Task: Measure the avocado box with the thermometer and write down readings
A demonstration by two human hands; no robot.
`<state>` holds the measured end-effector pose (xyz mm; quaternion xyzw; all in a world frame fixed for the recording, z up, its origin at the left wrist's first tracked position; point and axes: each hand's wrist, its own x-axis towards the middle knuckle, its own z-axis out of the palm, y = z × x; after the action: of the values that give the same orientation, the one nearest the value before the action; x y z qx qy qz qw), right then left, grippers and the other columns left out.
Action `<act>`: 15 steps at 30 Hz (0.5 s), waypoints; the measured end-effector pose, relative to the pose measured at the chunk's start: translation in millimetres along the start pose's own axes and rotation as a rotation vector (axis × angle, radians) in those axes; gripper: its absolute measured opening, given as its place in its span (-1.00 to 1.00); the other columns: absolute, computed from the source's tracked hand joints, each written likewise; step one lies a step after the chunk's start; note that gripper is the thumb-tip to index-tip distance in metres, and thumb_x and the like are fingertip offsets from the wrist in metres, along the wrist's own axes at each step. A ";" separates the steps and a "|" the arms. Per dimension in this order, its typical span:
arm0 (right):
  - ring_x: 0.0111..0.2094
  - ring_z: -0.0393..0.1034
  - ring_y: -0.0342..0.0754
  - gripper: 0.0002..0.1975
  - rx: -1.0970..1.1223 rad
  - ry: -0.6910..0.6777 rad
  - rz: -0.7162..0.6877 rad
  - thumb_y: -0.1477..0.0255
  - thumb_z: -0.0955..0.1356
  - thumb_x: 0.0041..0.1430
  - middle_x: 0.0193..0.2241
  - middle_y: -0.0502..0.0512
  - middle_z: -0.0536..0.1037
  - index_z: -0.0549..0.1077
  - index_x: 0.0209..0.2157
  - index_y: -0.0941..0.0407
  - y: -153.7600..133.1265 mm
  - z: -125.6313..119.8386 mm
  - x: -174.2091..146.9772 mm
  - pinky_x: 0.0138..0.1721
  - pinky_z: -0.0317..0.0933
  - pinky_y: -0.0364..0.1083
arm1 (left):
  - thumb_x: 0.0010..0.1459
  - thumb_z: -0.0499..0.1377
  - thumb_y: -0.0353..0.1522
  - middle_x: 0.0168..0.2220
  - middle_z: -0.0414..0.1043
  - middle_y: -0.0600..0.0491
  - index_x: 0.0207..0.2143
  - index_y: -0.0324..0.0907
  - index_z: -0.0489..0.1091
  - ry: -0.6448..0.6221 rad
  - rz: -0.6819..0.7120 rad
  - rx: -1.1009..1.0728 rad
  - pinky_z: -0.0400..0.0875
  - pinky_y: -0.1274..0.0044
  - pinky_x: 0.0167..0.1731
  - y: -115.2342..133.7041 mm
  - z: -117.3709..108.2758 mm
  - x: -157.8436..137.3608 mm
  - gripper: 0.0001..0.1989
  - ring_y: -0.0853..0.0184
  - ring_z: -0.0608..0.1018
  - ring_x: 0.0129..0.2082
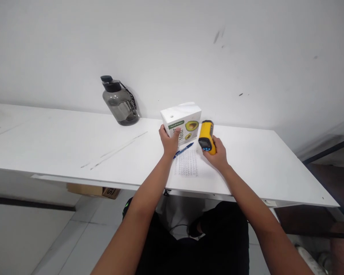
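Left hand (pixel 169 144): gripping the box, thumb over the front and fingers round the left side, spread about as wide as the box is thick; seemingly to steady it.
Box (pixel 186 128): above the worktop's middle, tilted slightly, avocado face towards the person; whether its base rests on the surface I cannot tell.
Right hand (pixel 220 154): wrapped around the handle of the yellow device, its fingers mostly hidden.
Yellow device (pixel 206 135): just beside the box's right edge, screen and blue buttons towards the person, probably so they can be seen in use.
Pen (pixel 186 149): slanting below the box, likely kept close for writing.
Sheet (pixel 188 165): rows of handwriting in front of the person; its edges blend into the surface.
Bottle (pixel 120 105): well to the left, near the wall, presumably out of the way.
Worktop (pixel 252 156): white and long, with dark streaks on the left.
Wall (pixel 172 49): pale, scuffed in spots.
Floor (pixel 86 242): light tiles, a carton (pixel 86 190) beneath the worktop.
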<state>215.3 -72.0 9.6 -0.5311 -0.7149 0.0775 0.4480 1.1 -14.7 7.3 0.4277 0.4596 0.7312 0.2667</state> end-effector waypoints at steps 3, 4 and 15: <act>-0.33 0.42 0.05 -0.50 0.146 -0.074 -0.148 0.31 0.38 0.03 -0.27 0.08 0.52 0.39 0.05 0.04 0.5 5.3 -2.4 -0.28 0.38 0.04 | -0.05 0.39 0.10 -0.01 0.43 -0.08 0.04 -0.11 0.33 0.010 0.014 -0.109 0.47 0.32 0.02 8.0 2.7 -3.1 -0.27 0.15 0.55 0.01; -0.35 0.42 0.03 -0.53 0.173 -0.090 -0.176 0.33 0.38 0.02 -0.29 0.05 0.52 0.41 0.03 0.03 1.1 6.3 -2.7 -0.30 0.38 0.03 | -0.03 0.37 0.11 -0.03 0.46 -0.08 0.01 -0.12 0.35 0.017 0.004 -0.156 0.49 0.33 0.00 9.8 3.5 -3.7 -0.30 0.16 0.57 -0.02; -0.37 0.46 0.02 -0.51 0.120 -0.064 -0.286 0.31 0.38 0.06 -0.30 0.08 0.55 0.39 0.06 0.05 1.2 1.9 -4.1 -0.36 0.40 0.00 | -0.03 0.37 0.11 -0.10 0.53 -0.05 -0.05 -0.13 0.44 -0.010 0.070 -0.160 0.53 0.37 -0.10 14.2 0.8 -4.5 -0.35 0.18 0.61 -0.08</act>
<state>214.8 -74.2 5.5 -0.3934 -0.7915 0.0722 0.4622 4.0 -24.0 18.5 0.4245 0.3833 0.7722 0.2766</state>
